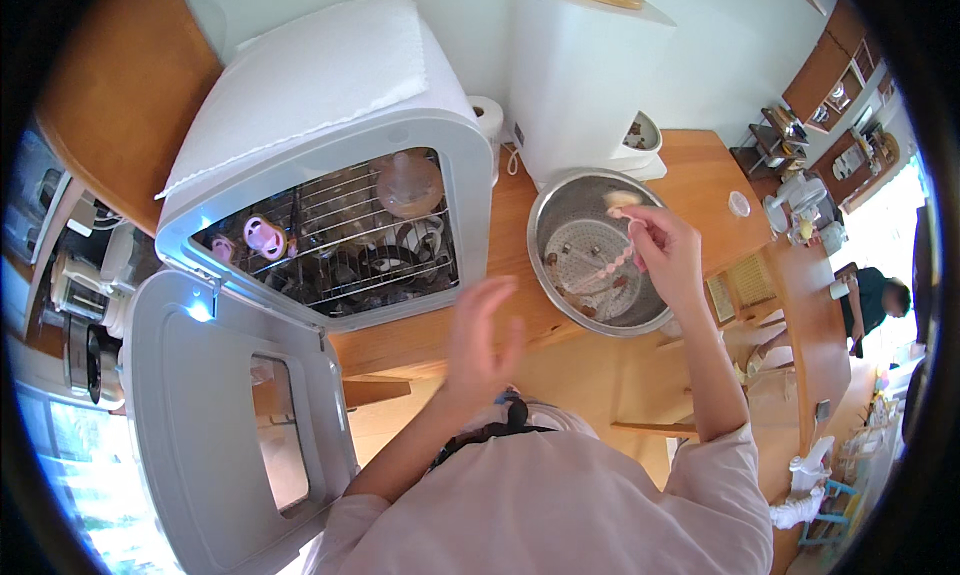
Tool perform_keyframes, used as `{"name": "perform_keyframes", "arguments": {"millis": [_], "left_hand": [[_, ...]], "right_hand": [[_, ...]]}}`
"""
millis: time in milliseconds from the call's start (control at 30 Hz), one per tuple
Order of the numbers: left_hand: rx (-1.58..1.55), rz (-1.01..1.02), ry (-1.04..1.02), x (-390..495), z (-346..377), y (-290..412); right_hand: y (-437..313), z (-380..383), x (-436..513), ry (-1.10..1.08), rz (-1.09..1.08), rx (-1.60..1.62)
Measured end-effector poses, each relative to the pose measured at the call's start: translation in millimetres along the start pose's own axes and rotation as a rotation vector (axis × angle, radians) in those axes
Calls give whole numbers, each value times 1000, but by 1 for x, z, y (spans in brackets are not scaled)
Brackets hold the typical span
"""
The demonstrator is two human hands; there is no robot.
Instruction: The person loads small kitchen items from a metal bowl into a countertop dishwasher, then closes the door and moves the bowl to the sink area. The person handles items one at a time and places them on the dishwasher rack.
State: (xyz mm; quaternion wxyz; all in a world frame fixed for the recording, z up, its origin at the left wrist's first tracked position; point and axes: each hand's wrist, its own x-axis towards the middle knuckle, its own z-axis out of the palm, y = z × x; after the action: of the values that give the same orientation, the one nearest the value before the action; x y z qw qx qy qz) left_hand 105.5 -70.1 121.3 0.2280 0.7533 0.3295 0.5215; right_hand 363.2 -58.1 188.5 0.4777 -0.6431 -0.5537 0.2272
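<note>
My right hand (660, 256) pinches a pink beaded strap (611, 267) with a pale, blurred piece at its upper end. The strap hangs down into a round stainless steel bowl (541, 271) with a perforated inner bottom. Several small brown and metallic pieces lie inside the bowl. My left hand (484, 342) is blurred by motion, its fingers apart and nothing seen in them, between the bowl and a white countertop sterilizer cabinet (465, 200). The cabinet's door (202, 395) hangs open. On its wire rack are a pink pacifier (264, 237) and a rounded clear bottle-like item (409, 185).
A white cloth (322, 57) covers the cabinet's top. Behind the bowl stands a tall white dispenser (577, 79) with brown bits in its tray. A paper roll (487, 117) is wedged behind the cabinet. A small clear lid (739, 203) lies on the wooden counter (697, 170). Another person (877, 308) sits far right.
</note>
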Motion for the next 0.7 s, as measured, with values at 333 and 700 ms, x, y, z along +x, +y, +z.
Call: {"name": "perform_keyframes", "arguments": {"millis": [333, 700], "left_hand": [[-536, -388, -442, 11, 66, 23], [-1003, -620, 74, 36, -124, 24]], "right_hand": [[-85, 26, -45, -211, 47, 394], [-137, 100, -27, -391, -359, 617]]}}
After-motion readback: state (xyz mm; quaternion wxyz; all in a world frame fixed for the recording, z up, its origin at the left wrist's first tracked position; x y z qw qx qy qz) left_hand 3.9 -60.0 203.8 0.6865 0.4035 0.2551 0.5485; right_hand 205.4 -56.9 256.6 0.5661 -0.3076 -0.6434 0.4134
